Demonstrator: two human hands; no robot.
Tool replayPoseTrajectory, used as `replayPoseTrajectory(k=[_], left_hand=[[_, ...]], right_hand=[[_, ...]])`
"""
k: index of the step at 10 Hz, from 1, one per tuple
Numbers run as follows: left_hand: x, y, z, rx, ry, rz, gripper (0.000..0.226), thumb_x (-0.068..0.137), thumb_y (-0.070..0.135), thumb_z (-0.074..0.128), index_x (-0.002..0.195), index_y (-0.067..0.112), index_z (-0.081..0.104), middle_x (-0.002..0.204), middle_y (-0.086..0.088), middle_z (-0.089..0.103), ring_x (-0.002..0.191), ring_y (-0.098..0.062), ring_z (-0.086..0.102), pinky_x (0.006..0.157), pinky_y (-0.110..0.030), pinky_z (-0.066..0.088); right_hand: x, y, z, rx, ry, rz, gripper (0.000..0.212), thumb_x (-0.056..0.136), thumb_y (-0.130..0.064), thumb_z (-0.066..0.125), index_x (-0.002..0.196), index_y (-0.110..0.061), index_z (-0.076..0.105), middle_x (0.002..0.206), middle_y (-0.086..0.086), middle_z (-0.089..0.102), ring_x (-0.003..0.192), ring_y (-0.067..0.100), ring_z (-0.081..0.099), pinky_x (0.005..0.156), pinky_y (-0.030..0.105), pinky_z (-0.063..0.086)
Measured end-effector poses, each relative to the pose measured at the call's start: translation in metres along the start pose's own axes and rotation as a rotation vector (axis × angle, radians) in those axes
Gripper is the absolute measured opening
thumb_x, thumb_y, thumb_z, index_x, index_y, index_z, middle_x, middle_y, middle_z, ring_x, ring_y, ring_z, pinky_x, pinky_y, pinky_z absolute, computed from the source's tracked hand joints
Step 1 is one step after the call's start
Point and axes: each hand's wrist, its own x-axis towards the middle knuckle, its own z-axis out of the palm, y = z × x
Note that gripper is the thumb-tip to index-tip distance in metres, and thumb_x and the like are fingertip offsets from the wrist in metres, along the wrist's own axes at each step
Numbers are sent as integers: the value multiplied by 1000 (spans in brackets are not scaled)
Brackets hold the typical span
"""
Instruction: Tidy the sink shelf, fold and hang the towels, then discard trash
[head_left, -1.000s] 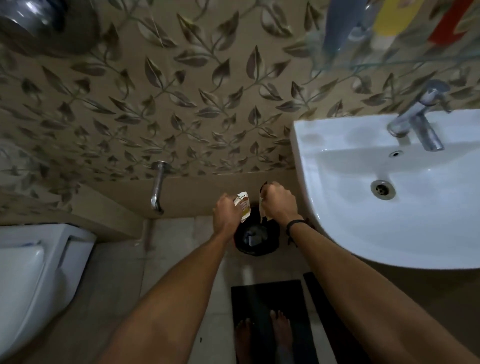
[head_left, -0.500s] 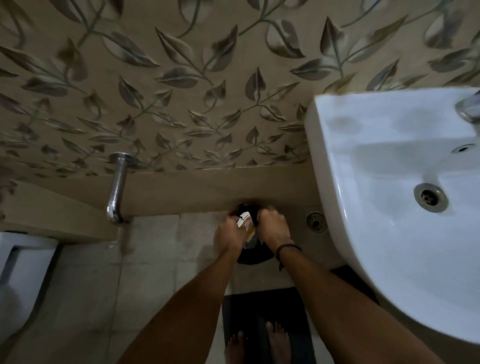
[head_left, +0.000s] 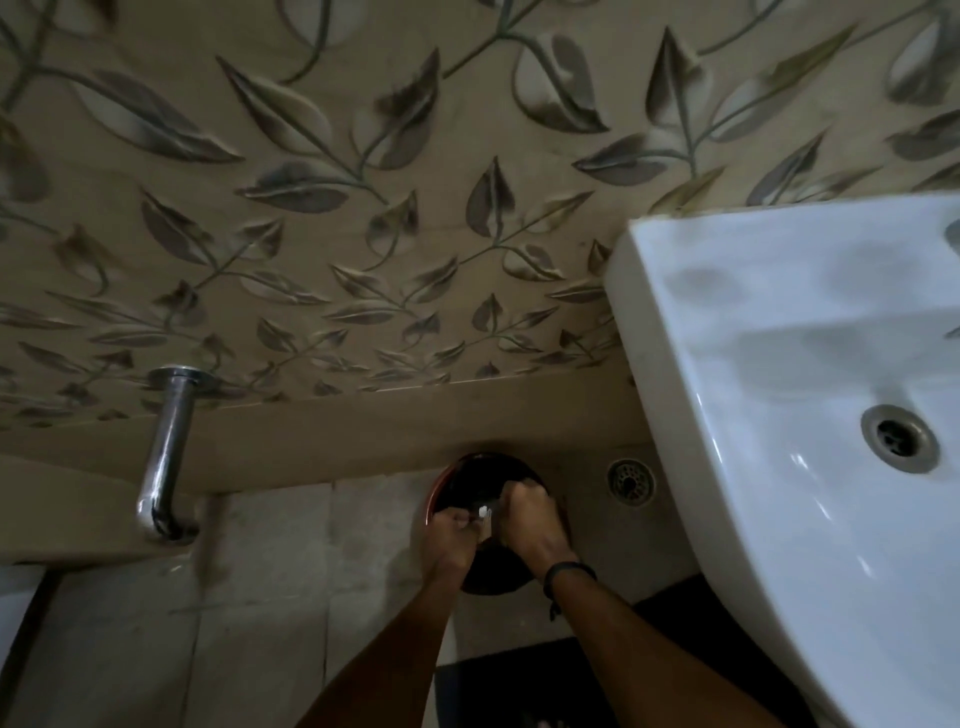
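Observation:
A round dark trash bin (head_left: 441, 480) with a reddish rim stands on the floor against the wall ledge. Both my hands are down at its mouth. My left hand (head_left: 448, 540) is curled around a small packet (head_left: 483, 512), of which only a white tip shows between the hands. My right hand (head_left: 527, 519), with a black band on the wrist, is fisted next to it over the bin, apparently gripping the edge of the black liner. The bin's inside is too dark to see.
A white sink (head_left: 753, 364) overhangs on the right, with a floor drain (head_left: 630, 480) below its edge. A chrome pipe (head_left: 165, 457) comes out of the leaf-patterned wall at the left. A dark mat (head_left: 519, 686) lies under me.
I have bent lower and both hands have dropped from above the bin down into its mouth. The packet, clearly visible before, is now mostly hidden between the hands.

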Motion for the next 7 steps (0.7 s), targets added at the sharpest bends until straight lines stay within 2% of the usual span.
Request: replayPoseTrajectory(k=[1,2,3,5,6,7], left_hand=[[-4,1,-7,-7,-18,-16,24,96,10,62,119,10,70,120,-11,72,108,-26,65,84,-26,46],[-8,7,-19,5,-9,0,29,95,11,62,124,13,68,124,-8,71,114,-26,65,87,-27,50],[-11,14,-30,6,10,24,30,94,12,64,123,15,68,124,-8,71,113,-27,65,88,-28,50],[-23,24,-47,24,35,84,31,94,12,63,124,15,68,124,-8,70,113,-29,65,89,-31,52],[-33,29,-59,92,63,168,31,94,12,60,124,16,68,125,-6,68,115,-28,63,93,-35,53],[-45,35,-73,212,208,337,37,94,13,60,131,13,61,131,-8,60,123,-30,55,98,-41,50]], right_hand=[[-4,-3,-1,-8,-43,2,18,93,-13,64,109,-6,65,120,16,60,100,35,66,79,40,55],[-10,-9,-8,-35,-29,-5,20,93,-18,65,110,-8,64,120,14,60,100,34,65,78,40,55],[-16,-16,-19,-65,-4,-26,19,96,-14,56,113,-8,63,120,14,60,102,35,65,77,39,52],[-30,-25,-45,-61,50,-32,29,94,-12,53,122,-10,63,126,14,61,112,36,63,86,39,52],[-42,-32,-65,-44,71,-23,30,94,-12,52,121,-12,62,126,14,61,115,36,61,89,40,51],[-48,-42,-81,-34,142,-29,30,93,-15,50,120,-13,63,125,12,62,114,35,62,90,43,54]])
